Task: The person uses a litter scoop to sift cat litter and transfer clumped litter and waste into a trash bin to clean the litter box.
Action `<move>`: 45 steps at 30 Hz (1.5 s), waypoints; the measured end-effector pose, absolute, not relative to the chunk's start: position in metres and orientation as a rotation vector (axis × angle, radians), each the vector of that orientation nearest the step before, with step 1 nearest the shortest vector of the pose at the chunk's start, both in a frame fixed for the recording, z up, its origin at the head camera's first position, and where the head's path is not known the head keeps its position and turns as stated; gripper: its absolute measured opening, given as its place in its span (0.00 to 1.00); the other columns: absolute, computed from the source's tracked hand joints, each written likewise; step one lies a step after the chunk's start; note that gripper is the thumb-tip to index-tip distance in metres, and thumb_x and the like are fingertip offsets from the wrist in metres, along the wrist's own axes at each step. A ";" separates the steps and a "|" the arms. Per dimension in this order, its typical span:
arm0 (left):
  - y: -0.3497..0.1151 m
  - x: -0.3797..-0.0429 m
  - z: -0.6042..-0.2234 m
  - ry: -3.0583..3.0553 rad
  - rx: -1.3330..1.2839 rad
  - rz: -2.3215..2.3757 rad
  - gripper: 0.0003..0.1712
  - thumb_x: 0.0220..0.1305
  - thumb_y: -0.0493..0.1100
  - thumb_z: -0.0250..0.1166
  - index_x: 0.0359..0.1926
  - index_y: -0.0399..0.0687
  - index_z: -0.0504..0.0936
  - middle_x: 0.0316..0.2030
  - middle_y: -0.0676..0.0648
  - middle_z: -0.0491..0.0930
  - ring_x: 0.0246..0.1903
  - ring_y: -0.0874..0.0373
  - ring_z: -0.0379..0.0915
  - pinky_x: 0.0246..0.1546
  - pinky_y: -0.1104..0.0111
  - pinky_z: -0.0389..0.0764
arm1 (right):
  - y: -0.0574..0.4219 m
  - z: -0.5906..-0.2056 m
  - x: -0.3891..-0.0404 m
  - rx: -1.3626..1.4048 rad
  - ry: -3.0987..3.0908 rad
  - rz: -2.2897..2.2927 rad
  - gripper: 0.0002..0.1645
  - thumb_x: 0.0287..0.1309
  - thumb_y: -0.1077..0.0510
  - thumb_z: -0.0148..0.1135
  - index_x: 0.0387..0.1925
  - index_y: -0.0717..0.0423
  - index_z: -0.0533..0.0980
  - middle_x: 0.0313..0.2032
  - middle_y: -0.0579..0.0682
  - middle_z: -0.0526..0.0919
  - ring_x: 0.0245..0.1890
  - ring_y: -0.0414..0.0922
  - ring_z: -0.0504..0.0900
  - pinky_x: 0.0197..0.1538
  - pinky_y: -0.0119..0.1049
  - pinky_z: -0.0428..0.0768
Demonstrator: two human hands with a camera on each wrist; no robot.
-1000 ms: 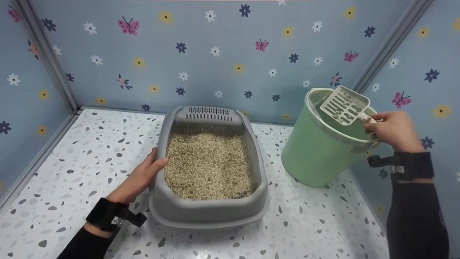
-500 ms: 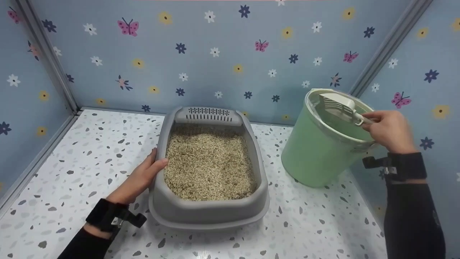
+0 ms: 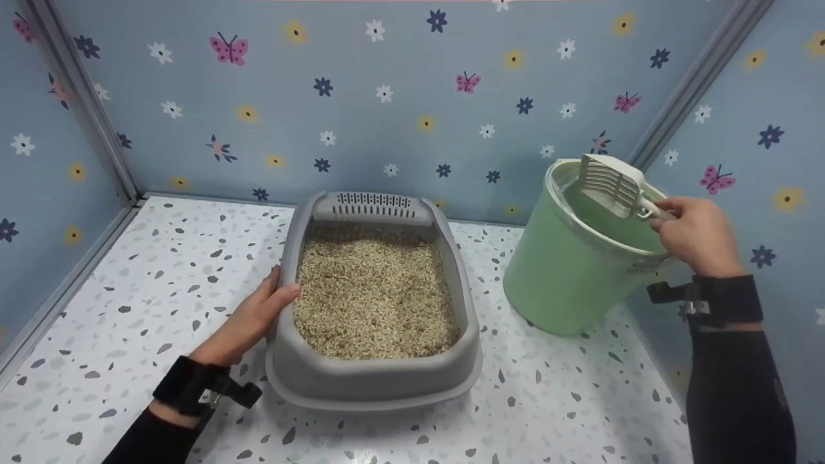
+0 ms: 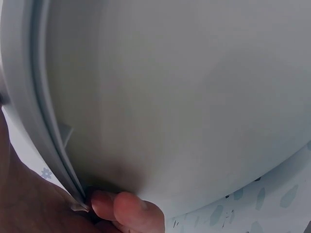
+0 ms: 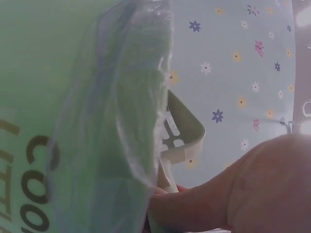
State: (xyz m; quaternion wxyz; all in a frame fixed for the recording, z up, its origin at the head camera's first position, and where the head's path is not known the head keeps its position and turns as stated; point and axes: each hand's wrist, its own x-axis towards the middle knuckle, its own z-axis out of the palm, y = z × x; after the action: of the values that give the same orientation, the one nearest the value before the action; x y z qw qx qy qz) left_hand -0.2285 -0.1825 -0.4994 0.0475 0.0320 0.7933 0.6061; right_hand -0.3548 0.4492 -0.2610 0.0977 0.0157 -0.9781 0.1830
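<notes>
A beige slotted litter scoop [image 3: 612,183] is tilted on its side over the mouth of a green bin [image 3: 567,270]. My right hand [image 3: 699,235] grips its handle just above the bin's right rim. In the right wrist view the scoop [image 5: 182,128] shows partly behind the clear plastic liner [image 5: 109,111]. To the left stands a grey litter box [image 3: 374,383] filled with tan granular litter [image 3: 377,293]. My left hand [image 3: 251,316] holds its left rim, thumb on top. In the left wrist view curled fingertips [image 4: 129,211] tuck under that rim.
The speckled white surface [image 3: 155,290] bears both the box and the bin. A blue flowered panel [image 3: 387,96] stands close behind them. Another panel [image 3: 773,161] rises just right of the bin, and one more [image 3: 51,193] is at the left.
The scoop has turned from nearly flat onto its side, dipped toward the bin's opening, then risen slightly. My right hand shifted a little left. The left hand and litter box stayed put.
</notes>
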 end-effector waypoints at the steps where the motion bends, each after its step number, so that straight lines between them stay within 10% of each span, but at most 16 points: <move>1: -0.183 -0.228 -0.499 2.419 0.096 1.848 0.56 0.87 0.65 0.52 0.90 0.44 0.30 0.89 0.36 0.27 0.87 0.34 0.26 0.85 0.37 0.36 | 0.448 -0.261 -0.355 0.043 -2.894 0.549 0.27 0.81 0.58 0.60 0.72 0.70 0.78 0.61 0.74 0.83 0.40 0.57 0.78 0.34 0.42 0.76; 16: -0.186 -0.227 -0.499 2.379 0.114 1.884 0.57 0.86 0.66 0.52 0.90 0.43 0.28 0.88 0.36 0.24 0.87 0.36 0.23 0.85 0.38 0.35 | 0.402 -0.254 -0.341 0.187 -2.842 0.749 0.30 0.87 0.49 0.52 0.67 0.72 0.80 0.36 0.50 0.82 0.32 0.44 0.74 0.30 0.36 0.72; 45: -0.183 -0.227 -0.497 2.406 0.089 1.840 0.58 0.86 0.68 0.51 0.90 0.42 0.29 0.88 0.36 0.25 0.87 0.36 0.24 0.86 0.40 0.35 | 0.206 -0.314 -0.336 0.856 -3.079 0.533 0.25 0.76 0.51 0.70 0.65 0.63 0.82 0.49 0.56 0.89 0.37 0.49 0.84 0.44 0.49 0.86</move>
State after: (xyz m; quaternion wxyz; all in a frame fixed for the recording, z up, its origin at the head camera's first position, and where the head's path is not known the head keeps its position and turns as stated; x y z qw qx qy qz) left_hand -0.2274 -0.1826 -0.4974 0.0559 0.0294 0.7928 0.6063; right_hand -0.3364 0.2057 -0.3144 -0.0489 0.2639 -0.9492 0.1642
